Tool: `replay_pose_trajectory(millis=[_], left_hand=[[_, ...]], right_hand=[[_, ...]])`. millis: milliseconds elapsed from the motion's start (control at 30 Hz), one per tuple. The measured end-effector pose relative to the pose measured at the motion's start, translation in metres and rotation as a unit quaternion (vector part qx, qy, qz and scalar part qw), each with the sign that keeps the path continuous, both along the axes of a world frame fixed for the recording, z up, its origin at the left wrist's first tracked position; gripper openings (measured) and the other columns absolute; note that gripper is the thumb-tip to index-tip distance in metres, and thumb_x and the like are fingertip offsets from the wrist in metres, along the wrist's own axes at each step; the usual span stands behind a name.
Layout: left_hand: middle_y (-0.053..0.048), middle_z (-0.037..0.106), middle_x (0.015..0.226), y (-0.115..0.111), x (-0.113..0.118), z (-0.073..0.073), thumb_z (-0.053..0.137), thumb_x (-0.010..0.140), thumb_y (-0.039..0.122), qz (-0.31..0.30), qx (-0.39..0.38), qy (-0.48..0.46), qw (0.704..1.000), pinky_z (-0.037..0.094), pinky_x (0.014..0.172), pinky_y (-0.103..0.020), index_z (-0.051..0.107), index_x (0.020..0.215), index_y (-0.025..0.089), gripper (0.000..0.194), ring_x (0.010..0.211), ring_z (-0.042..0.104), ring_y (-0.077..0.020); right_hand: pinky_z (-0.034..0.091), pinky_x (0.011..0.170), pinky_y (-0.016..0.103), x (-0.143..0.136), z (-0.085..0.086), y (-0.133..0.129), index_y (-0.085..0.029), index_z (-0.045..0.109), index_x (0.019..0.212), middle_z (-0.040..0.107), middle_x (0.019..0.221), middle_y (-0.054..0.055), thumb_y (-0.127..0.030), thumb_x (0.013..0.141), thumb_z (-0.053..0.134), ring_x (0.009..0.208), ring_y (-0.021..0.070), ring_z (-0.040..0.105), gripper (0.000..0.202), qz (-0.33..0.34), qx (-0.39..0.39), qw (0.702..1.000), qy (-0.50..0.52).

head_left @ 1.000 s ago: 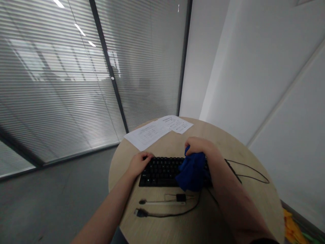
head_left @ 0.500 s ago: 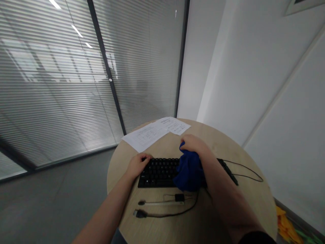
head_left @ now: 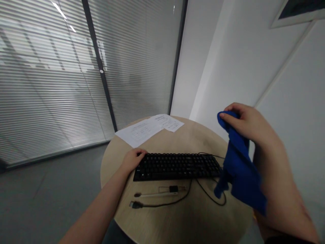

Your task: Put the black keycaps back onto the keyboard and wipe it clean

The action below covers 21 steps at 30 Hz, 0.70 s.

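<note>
A black keyboard [head_left: 177,166] lies flat on the round wooden table [head_left: 122,222]. My left hand [head_left: 133,159] is closed at its upper left corner, thumb and fingers pressed to the edge. Off to the right, my right hand [head_left: 245,122] pinches a blue cloth [head_left: 238,162] by its top and holds it up. The cloth hangs down in folds and covers part of the table's right side. Below the keyboard lie a thin white stick with a dark tip, perhaps a brush [head_left: 157,194], and a black cable with a USB plug [head_left: 137,204].
Printed paper sheets [head_left: 142,131] rest at the table's far left. A small black piece [head_left: 173,189] with thin wire-like parts lies by the stick. A looped cable [head_left: 212,200] runs below the keyboard's right side. Blinds [head_left: 137,78] and a white wall [head_left: 228,81] stand behind.
My right hand has lifted the blue cloth off the keyboard and moved it up to the right, uncovering the keys. My left hand stays at the keyboard's corner. The view has shifted slightly.
</note>
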State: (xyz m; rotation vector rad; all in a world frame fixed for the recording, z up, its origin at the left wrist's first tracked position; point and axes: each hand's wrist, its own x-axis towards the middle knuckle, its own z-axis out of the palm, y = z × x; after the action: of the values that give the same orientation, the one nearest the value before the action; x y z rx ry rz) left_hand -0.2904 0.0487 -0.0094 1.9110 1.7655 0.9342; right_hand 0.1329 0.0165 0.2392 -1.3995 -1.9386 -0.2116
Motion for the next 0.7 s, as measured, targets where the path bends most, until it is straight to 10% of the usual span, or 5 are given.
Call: replay_pose_trajectory(millis=[333, 700], left_hand=[[-0.003, 0.081, 0.099, -0.004, 0.000, 0.004, 0.051, 0.084, 0.048, -0.010, 0.010, -0.003, 1.000, 0.053, 0.092, -0.038, 0.079, 0.086, 0.026, 0.036, 0.098, 0.072, -0.0277], [-0.003, 0.081, 0.098, -0.001, -0.001, 0.003, 0.050, 0.085, 0.048, -0.005, -0.003, 0.004, 1.000, 0.053, 0.093, -0.038, 0.080, 0.089, 0.025, 0.037, 0.098, 0.072, -0.0278]], right_hand=[[0.048, 0.096, 0.033, -0.066, -0.196, 0.065, -0.021, 0.074, 0.103, 0.077, 0.110, 0.006, -0.012, 0.087, 0.062, 0.103, 0.0217, 0.068, 0.022, 0.092, -0.232, 0.967, -0.048], [0.045, 0.095, 0.038, -0.068, -0.230, 0.068, -0.019, 0.078, 0.101, 0.073, 0.100, 0.009, -0.020, 0.093, 0.063, 0.099, 0.0230, 0.062, 0.017, 0.201, -0.114, 0.968, -0.101]])
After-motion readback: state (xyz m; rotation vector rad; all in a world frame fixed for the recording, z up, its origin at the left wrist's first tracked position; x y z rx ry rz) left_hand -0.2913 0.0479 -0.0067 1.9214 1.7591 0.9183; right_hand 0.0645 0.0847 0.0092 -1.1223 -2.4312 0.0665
